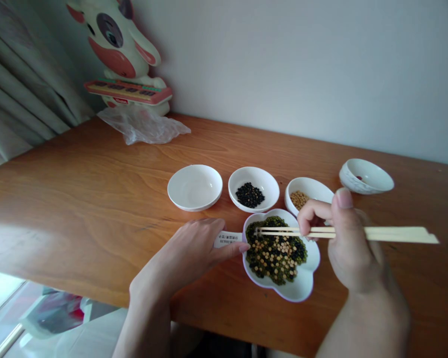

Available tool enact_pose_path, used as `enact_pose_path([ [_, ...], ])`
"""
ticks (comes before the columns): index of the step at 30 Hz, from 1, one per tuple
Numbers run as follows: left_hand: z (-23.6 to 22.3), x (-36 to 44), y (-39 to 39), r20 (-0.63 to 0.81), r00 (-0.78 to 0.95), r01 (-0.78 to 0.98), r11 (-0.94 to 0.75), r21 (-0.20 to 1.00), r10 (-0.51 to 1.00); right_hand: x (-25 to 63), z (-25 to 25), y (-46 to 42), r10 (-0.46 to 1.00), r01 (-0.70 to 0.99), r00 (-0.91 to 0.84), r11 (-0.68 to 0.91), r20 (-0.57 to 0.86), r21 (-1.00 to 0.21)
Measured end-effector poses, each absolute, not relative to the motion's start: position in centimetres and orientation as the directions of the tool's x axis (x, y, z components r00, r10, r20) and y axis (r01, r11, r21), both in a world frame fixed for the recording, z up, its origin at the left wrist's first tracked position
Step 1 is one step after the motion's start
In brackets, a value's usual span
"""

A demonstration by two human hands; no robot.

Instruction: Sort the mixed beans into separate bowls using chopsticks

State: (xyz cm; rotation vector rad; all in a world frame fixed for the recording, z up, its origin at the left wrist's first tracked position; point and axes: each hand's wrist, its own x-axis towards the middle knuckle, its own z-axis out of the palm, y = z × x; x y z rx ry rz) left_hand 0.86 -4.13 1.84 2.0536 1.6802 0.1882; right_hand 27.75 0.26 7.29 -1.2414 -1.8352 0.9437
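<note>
My left hand is closed on the labelled handle of a white flower-shaped bowl, its thumb at the lilac rim. Mixed green, black and tan beans lie in that bowl. With my right hand I grip a pair of light chopsticks. Their tips rest among the beans at the bowl's left side; whether a bean is pinched is too small to tell. Behind stand a white bowl with nothing visible in it, a bowl of black beans and a bowl of tan beans, partly hidden by my right hand.
Farther right stands a small bowl with something reddish inside. A cow-shaped toy keyboard and a crumpled clear plastic bag are at the back left of the wooden table. A wall rises behind; a curtain hangs left.
</note>
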Motion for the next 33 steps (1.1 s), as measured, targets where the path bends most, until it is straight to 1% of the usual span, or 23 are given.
enact_pose_path([
  [4, 1.9, 0.8, -4.0, -0.217, 0.265, 0.885, -0.147, 0.441, 0.940, 27.6, 7.7, -0.3, 0.952, 0.341, -0.268, 0.239, 0.150, -0.909],
  [6, 2.0, 0.9, -3.8, -0.218, 0.275, 0.884, -0.156, 0.441, 0.937, 27.2, 7.7, -0.3, 0.945, 0.336, -0.292, 0.243, 0.145, -0.910],
  [9, 2.1, 0.9, -3.7, -0.210, 0.281, 0.885, -0.168, 0.434, 0.937, 27.0, 7.7, -0.1, 0.941, 0.391, -0.311, 0.254, 0.133, -0.884],
  [16, 2.1, 0.9, -3.7, -0.245, 0.269, 0.894, -0.147, 0.424, 0.931, 29.4, 8.8, -0.8, 0.968, 0.475, -0.176, 0.245, 0.182, -0.845],
  [18, 2.0, 0.9, -3.7, -0.233, 0.270, 0.895, -0.155, 0.418, 0.934, 29.8, 9.0, -1.0, 0.970, 0.498, -0.178, 0.232, 0.164, -0.835],
  [22, 1.5, 0.6, -3.8, -0.193, 0.342, 0.890, -0.252, 0.380, 0.919, 29.6, 9.0, -1.0, 0.979, 0.540, -0.191, 0.170, 0.077, -0.824],
  [25, 1.0, 0.3, -3.7, -0.179, 0.399, 0.880, -0.321, 0.349, 0.899, 29.5, 9.1, -1.3, 0.979, 0.520, -0.161, 0.192, 0.125, -0.832],
  [28, 0.8, 0.1, -3.7, -0.151, 0.434, 0.870, -0.370, 0.326, 0.888, 29.7, 9.7, -2.1, 0.966, 0.456, -0.181, 0.249, 0.185, -0.855],
  [30, 0.9, 0.2, -3.6, -0.151, 0.441, 0.868, -0.378, 0.321, 0.885, 29.6, 9.9, -2.6, 0.967, 0.442, -0.206, 0.230, 0.152, -0.867],
  [33, 1.3, 0.4, -3.5, -0.193, 0.394, 0.876, -0.304, 0.373, 0.899, 29.0, 9.7, -2.7, 0.952, 0.441, -0.305, 0.159, 0.019, -0.883],
])
